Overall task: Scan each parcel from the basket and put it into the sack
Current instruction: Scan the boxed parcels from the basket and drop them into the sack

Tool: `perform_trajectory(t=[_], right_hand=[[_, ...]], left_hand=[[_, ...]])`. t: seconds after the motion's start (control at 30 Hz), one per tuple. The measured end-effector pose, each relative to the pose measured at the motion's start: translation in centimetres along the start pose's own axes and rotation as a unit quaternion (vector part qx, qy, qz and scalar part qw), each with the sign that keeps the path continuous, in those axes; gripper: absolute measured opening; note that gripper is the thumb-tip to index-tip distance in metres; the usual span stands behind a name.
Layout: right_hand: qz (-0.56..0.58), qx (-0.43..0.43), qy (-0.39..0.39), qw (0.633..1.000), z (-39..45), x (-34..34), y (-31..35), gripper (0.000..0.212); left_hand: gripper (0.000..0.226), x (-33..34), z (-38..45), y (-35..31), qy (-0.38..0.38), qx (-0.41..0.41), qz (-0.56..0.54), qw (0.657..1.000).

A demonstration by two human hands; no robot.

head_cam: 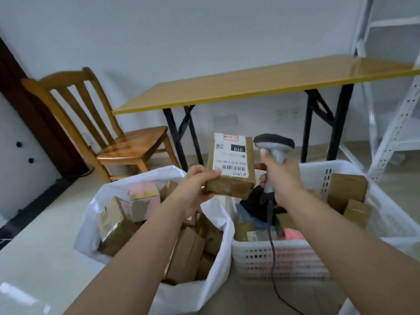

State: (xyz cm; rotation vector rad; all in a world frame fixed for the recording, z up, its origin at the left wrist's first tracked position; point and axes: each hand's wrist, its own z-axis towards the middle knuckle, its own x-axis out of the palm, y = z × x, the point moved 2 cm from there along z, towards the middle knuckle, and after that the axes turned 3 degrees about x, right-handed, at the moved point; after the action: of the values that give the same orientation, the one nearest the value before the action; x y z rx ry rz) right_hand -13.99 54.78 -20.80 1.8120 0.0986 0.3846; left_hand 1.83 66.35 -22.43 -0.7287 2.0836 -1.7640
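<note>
A brown cardboard parcel [229,165] is being held up in the air above the gap between sack and basket, its white shipping label facing the camera and reading upside down, with "010" in a black box and a barcode. The grey handheld scanner [273,144] is standing upright just beside its right edge, its dark cable trailing down over the basket's front wall. The white plastic sack [218,226] is sitting open on the floor at left, holding many brown boxes and 1 pink one. The white perforated basket [281,258] is standing at right, touching the sack, with more parcels lying inside.
</note>
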Motion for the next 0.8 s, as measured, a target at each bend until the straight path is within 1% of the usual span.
perform_trajectory(t=[0.07,0.13,0.2,0.27,0.33,0.4,0.47,0.6,0.7,0.8], right_hand=[[-0.027,0.013,0.043,0.999,-1.0,1.2,0.9,0.025],[-0.058,0.033,0.104,0.992,-2.5,2.2,1.9,0.027],[-0.099,0.05,0.167,0.98,-4.1,3.2,2.8,0.032],[-0.135,0.061,0.225,0.963,-5.6,4.2,3.6,0.03],[-0.156,0.06,0.262,0.951,-6.8,4.9,4.4,0.027],[-0.171,0.051,0.282,0.943,-7.5,5.3,5.0,0.028],[-0.186,0.041,0.294,0.937,-8.0,5.4,5.4,0.029],[-0.205,0.028,0.311,0.928,-8.9,5.5,5.9,0.029],[-0.218,0.024,0.321,0.921,-9.3,5.6,6.1,0.027],[-0.222,0.02,0.326,0.919,-9.4,5.7,6.1,0.027]], left_hand=[[0.035,-2.0,-0.7,0.3,-0.046,0.034,-0.042,0.997],[0.042,-4.0,-1.5,0.6,-0.094,0.061,-0.072,0.991],[0.051,-5.6,-2.5,0.8,-0.137,0.088,-0.073,0.984],[0.059,-6.9,-3.4,0.9,-0.181,0.106,-0.058,0.976],[0.062,-7.8,-4.0,0.9,-0.225,0.118,-0.06,0.965],[0.06,-8.7,-4.6,1.0,-0.259,0.125,-0.085,0.954],[0.059,-9.6,-4.9,1.0,-0.284,0.122,-0.087,0.947],[0.066,-11.7,-4.9,1.3,-0.306,0.103,-0.05,0.945],[0.066,-12.5,-4.6,1.6,-0.33,0.104,-0.002,0.938],[0.066,-12.9,-4.5,1.7,-0.336,0.111,0.005,0.935]])
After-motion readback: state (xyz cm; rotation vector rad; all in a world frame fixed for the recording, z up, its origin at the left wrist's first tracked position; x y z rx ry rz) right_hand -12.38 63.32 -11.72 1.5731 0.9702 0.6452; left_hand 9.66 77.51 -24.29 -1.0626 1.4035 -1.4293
